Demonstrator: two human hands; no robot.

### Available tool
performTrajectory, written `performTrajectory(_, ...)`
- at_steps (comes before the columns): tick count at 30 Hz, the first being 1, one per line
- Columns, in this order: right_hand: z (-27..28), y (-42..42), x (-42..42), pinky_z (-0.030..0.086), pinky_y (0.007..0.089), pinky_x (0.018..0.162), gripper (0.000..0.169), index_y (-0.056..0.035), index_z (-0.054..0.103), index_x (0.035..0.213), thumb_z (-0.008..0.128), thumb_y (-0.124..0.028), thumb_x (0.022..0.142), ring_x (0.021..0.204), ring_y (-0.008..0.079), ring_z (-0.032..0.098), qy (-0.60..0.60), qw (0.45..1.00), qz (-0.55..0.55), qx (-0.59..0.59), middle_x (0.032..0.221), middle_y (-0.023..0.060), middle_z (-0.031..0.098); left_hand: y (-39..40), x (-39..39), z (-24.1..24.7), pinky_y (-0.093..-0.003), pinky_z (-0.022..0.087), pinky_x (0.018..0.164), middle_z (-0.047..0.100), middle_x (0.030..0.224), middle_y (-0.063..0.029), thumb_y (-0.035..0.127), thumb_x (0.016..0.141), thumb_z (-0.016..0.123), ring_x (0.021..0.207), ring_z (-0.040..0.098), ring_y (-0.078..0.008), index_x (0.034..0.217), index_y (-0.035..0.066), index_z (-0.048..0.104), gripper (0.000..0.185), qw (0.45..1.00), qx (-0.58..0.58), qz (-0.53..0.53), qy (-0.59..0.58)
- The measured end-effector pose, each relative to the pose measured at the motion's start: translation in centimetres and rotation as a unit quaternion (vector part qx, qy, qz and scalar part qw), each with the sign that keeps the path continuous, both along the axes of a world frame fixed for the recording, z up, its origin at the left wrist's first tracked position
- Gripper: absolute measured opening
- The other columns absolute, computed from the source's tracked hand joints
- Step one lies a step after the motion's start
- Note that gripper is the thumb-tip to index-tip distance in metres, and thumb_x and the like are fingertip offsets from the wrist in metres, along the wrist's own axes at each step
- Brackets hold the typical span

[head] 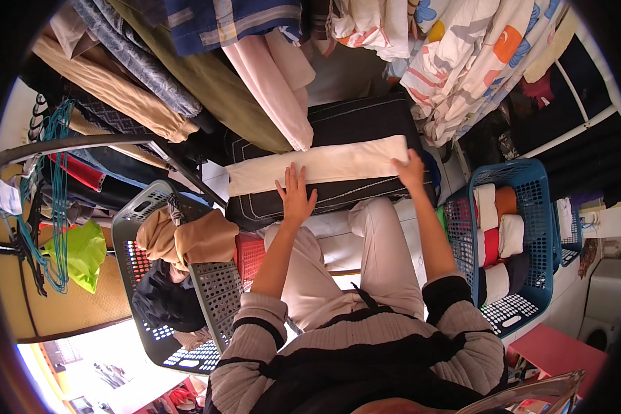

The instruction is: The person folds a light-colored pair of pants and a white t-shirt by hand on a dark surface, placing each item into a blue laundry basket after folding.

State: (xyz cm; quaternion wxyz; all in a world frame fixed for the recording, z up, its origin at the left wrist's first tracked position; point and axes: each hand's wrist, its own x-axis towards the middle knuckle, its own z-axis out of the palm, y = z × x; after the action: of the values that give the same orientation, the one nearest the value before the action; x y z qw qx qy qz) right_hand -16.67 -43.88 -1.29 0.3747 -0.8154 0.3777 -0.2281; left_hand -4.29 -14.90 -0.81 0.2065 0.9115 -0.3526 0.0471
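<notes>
A cream cloth, folded into a long flat strip, lies across a black fabric-covered surface with pale stitched lines. My left hand rests palm down along the strip's near edge, its fingers spread over the cloth. At the strip's right end, my right hand has its thumb over the edge and the fingers around the corner. A hanging pale pink garment reaches down to the strip's far edge.
On my left stands a grey perforated laundry basket with loose brown and black cloths. A blue basket on my right holds several rolled cloths. Garments hang ahead, patterned fabric at the right. A metal bar juts in at left.
</notes>
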Motion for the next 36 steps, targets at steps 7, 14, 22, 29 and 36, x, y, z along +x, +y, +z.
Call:
performTrajectory(7,4.6,-3.2,-3.2,0.045,0.0378,0.072,0.031,0.0001,0.052,0.093,0.066,-0.006,0.066,0.081,0.0344,0.058,-0.110,0.984,-0.075,-0.119,0.086,0.0174,0.059,3.6,1.3,-0.3,-0.0583,0.004,0.102,0.016,0.143,-0.0152,0.034,0.077,0.057,0.133,0.014,-0.0283,0.135,0.010,0.027,0.070,0.997,0.063,0.041,-0.001)
performTrajectory(14,7.4,4.5,1.6,0.043,0.0371,0.073,0.037,-0.0038,0.050,0.095,0.063,0.002,0.061,0.084,0.0332,0.052,-0.205,0.956,0.102,-0.182,0.088,0.0143,0.050,3.9,0.3,-1.6,-0.0555,0.005,0.103,0.011,0.145,-0.0132,0.038,0.084,0.049,0.134,0.009,-0.0271,0.138,0.011,0.021,0.066,0.999,0.020,0.022,0.046)
performTrajectory(22,3.2,10.8,6.0,0.038,0.0374,0.069,0.040,-0.0070,0.049,0.091,0.065,0.003,0.055,0.083,0.0277,0.049,-0.109,0.943,0.217,-0.229,0.086,0.0088,0.048,4.2,0.4,-1.8,-0.0544,0.004,0.104,0.009,0.145,-0.0132,0.041,0.085,0.044,0.134,0.008,-0.0272,0.139,0.011,0.017,0.067,0.998,0.043,0.012,0.045)
performTrajectory(29,1.1,11.6,6.4,0.038,0.0377,0.071,0.039,-0.0083,0.051,0.090,0.063,0.006,0.055,0.082,0.0274,0.049,-0.063,0.939,0.219,-0.259,0.084,0.0085,0.047,4.1,0.0,-0.9,-0.0544,0.009,0.101,0.018,0.141,-0.0141,0.034,0.084,0.048,0.130,0.018,-0.0277,0.133,0.009,0.029,0.058,0.998,0.015,0.039,0.044)
performTrajectory(36,2.5,11.1,5.8,0.039,0.0401,0.075,0.042,-0.0079,0.052,0.098,0.066,-0.002,0.059,0.087,0.0303,0.049,-0.078,0.944,0.257,-0.190,0.093,0.0113,0.046,-4.7,0.4,0.9,-0.0353,0.047,0.067,0.061,0.087,-0.0152,0.027,0.080,0.059,0.072,0.060,-0.0266,0.101,-0.001,0.053,0.035,0.937,-0.240,0.055,0.248)
